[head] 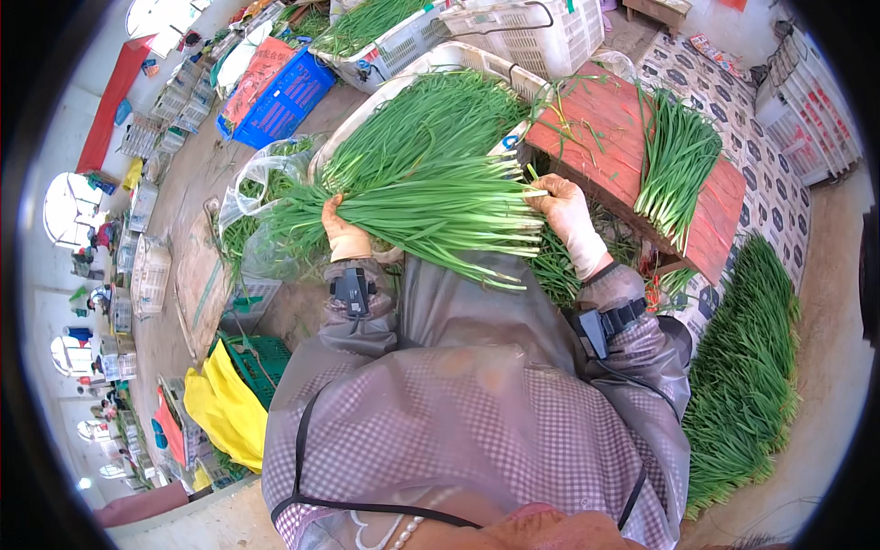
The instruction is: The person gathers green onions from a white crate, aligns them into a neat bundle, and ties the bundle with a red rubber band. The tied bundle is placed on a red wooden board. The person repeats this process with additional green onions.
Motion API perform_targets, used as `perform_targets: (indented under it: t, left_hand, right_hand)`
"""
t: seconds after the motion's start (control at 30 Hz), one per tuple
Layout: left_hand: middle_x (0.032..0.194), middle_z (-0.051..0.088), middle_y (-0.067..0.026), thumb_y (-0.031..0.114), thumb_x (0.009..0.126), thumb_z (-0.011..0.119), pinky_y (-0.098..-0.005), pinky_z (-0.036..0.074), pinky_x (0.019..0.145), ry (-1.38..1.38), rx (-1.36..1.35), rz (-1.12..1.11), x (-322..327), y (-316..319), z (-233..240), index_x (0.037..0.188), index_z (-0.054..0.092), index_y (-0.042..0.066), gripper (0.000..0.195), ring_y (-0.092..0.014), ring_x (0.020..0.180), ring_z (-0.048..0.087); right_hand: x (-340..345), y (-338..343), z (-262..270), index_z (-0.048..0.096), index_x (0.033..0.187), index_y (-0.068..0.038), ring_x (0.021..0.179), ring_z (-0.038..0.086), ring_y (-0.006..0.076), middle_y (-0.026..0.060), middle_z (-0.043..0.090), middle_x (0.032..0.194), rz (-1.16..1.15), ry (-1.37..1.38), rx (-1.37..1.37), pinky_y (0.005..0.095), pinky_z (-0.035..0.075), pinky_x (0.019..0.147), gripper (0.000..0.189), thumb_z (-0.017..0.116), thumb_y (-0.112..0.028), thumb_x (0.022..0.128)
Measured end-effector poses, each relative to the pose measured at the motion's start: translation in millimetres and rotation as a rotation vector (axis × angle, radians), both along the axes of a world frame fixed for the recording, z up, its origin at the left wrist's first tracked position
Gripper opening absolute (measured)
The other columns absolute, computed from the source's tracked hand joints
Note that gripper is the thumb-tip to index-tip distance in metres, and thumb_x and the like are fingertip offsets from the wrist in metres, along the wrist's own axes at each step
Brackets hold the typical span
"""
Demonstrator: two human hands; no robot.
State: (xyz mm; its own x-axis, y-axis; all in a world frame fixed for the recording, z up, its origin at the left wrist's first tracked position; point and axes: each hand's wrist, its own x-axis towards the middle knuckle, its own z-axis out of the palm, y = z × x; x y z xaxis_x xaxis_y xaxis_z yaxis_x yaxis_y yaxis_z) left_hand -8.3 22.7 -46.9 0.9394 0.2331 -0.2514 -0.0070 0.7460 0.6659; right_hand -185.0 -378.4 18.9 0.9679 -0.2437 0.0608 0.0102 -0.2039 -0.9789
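A loose bunch of Chinese chives (426,206) lies across my lap, pale stem ends to the right and green leaves to the left. My gloved left hand (344,230) grips the bunch around its leafy part, thumb on top. At the stem ends, my gloved right hand (564,216) pinches a stalk between thumb and fingers. Just beyond the bunch stands a white plastic crate (454,51) filled with more chives (440,117). Another bunch (680,158) rests on a red wooden board (584,124) to my right, among loose trimmings.
A clear plastic bag (258,185) of leaf scraps sits at my left, near a blue crate (282,103). On the floor at right lies a long pile of chives (749,385). A green crate (261,364) and yellow cloth (227,405) are at lower left.
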Motion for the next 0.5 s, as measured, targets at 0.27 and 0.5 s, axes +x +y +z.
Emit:
perform_targets:
  t: [0.27,0.5]
  left_hand:
    - [0.106,0.069,-0.0108,0.028,0.077,0.067,-0.0496,0.051,0.094,0.062,-0.083,-0.058,-1,6,-6,0.095,0.067,0.010,0.025,-0.032,0.100,0.063]
    - [0.103,0.068,-0.0129,0.026,0.075,0.065,-0.0504,0.052,0.093,0.065,-0.016,0.046,-4,6,-6,0.093,0.063,0.008,0.026,-0.033,0.096,0.064]
  right_hand:
    - [-32,-81,-35,0.078,0.092,-0.003,0.090,0.070,0.0244,0.0122,0.075,0.096,-0.197,0.045,0.135,0.0322,0.052,0.085,0.019,0.073,-0.018,0.081]
    - [-50,-65,-24,0.079,0.104,-0.011,0.095,0.070,0.0279,0.0131,0.074,0.097,-0.190,-0.104,-0.100,0.0396,0.052,0.092,0.032,0.077,-0.034,0.082]
